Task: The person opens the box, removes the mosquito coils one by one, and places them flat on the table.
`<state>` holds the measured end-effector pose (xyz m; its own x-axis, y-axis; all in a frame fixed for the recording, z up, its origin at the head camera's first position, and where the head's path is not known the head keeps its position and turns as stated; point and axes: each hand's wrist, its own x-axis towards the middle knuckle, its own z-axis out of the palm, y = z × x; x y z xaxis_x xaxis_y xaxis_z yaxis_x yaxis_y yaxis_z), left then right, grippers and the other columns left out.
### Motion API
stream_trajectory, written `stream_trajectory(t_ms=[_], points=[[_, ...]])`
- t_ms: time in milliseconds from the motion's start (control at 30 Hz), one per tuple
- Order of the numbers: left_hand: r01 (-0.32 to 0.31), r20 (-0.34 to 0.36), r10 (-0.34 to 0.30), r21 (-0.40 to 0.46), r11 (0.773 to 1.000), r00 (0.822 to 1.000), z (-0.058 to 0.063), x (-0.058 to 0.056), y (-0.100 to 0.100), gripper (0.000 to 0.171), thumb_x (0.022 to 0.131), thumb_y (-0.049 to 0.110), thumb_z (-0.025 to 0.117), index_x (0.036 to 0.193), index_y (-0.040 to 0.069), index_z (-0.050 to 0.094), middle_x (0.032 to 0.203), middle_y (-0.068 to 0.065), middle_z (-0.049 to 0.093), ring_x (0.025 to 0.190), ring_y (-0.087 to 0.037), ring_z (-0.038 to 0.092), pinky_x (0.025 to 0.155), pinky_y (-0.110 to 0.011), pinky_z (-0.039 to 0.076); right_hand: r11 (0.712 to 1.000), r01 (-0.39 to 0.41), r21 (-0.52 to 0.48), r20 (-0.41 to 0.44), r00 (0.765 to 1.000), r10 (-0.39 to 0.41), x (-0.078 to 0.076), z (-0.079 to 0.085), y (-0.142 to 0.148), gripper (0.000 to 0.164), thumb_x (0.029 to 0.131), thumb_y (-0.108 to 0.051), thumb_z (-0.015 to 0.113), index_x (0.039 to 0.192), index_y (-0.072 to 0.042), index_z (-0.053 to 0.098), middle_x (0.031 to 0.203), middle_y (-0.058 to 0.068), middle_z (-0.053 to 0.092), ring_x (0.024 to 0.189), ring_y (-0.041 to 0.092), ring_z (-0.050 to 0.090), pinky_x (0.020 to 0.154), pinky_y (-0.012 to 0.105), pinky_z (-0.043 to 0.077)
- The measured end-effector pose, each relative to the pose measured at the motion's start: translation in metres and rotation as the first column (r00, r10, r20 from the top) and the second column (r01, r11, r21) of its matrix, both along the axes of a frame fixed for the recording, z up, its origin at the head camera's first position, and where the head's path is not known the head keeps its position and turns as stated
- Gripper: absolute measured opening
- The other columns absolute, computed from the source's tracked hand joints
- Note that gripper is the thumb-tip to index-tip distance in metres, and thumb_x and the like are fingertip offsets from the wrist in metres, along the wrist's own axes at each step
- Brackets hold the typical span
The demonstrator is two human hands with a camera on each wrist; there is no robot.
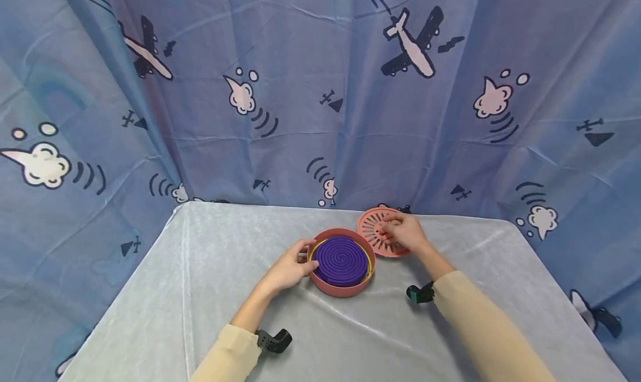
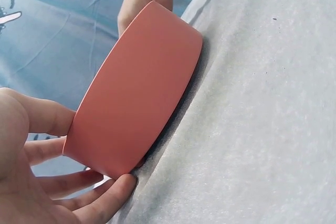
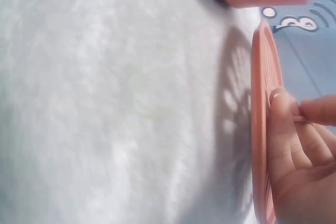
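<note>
A round coral mosquito coil holder (image 1: 340, 292) stands on the table, with a purple spiral mosquito coil (image 1: 342, 259) inside it. A strip of yellow (image 1: 370, 266) shows between that coil and the wall. My left hand (image 1: 290, 266) holds the holder by its left side, thumb at the rim and fingers along the outer wall (image 2: 134, 82). Just beyond the holder to the right, my right hand (image 1: 404, 233) pinches the slotted round lid (image 1: 371, 233) near its middle. In the right wrist view the lid (image 3: 259, 129) hangs over the table, its shadow apart from it.
A pale grey cloth (image 1: 240, 243) covers the table. Behind and beside it hangs a blue curtain (image 1: 280, 165) printed with planes and clouds. Each wrist wears a black camera mount, one on the left (image 1: 274, 342) and one on the right (image 1: 420, 294).
</note>
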<state>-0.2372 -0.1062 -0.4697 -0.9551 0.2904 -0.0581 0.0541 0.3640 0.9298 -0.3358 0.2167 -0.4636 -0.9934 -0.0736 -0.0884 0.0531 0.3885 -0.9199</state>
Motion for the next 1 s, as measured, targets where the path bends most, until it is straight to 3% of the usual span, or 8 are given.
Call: stream_trajectory(t_ms=[367, 533, 800, 1000], points=[[0.022, 0.001, -0.022, 0.016, 1.0, 1.0, -0.004, 0.004, 0.005, 0.053, 0.099, 0.014, 0.065, 0.149, 0.008, 0.048, 0.146, -0.024, 0.048, 0.12, -0.032, 0.06, 0.086, -0.036, 0.058, 1.0, -0.003, -0.029, 0.033, 0.999, 0.004, 0.004, -0.017, 0.001, 0.039, 0.102, -0.005, 0.058, 0.136, 0.012, 0.051, 0.098, 0.023, 0.072, 0.071, 0.018, 0.072, 0.064, 0.03, 0.061], [0.02, 0.005, -0.02, 0.0, 1.0, 1.0, -0.004, 0.004, 0.005, 0.054, 0.1, 0.015, 0.064, 0.15, 0.01, 0.047, 0.147, -0.023, 0.047, 0.121, -0.032, 0.059, 0.086, -0.036, 0.058, 1.0, -0.005, -0.016, 0.011, 1.0, 0.005, 0.01, -0.01, 0.003, 0.044, 0.1, -0.003, 0.059, 0.14, 0.012, 0.048, 0.107, 0.028, 0.069, 0.075, 0.021, 0.073, 0.068, 0.032, 0.062], [0.017, -0.005, -0.017, 0.012, 1.0, 1.0, -0.002, 0.0, 0.004, 0.054, 0.099, 0.013, 0.064, 0.15, 0.008, 0.046, 0.146, -0.025, 0.046, 0.121, -0.034, 0.059, 0.085, -0.035, 0.058, 0.988, -0.003, 0.153, -0.013, 1.0, 0.005, 0.02, 0.011, 0.012, 0.042, 0.102, -0.01, 0.058, 0.14, 0.007, 0.052, 0.116, 0.027, 0.066, 0.086, 0.029, 0.073, 0.072, 0.035, 0.062], [-0.003, 0.011, 0.003, 0.021, 1.0, 1.0, 0.001, 0.001, 0.002, 0.053, 0.099, 0.011, 0.064, 0.149, 0.009, 0.047, 0.147, -0.025, 0.046, 0.122, -0.036, 0.058, 0.087, -0.037, 0.059, 0.963, -0.054, 0.263, -0.045, 0.997, 0.068, 0.03, 0.028, 0.014, 0.038, 0.102, -0.013, 0.06, 0.135, 0.005, 0.057, 0.111, 0.025, 0.068, 0.089, 0.03, 0.07, 0.073, 0.039, 0.059]])
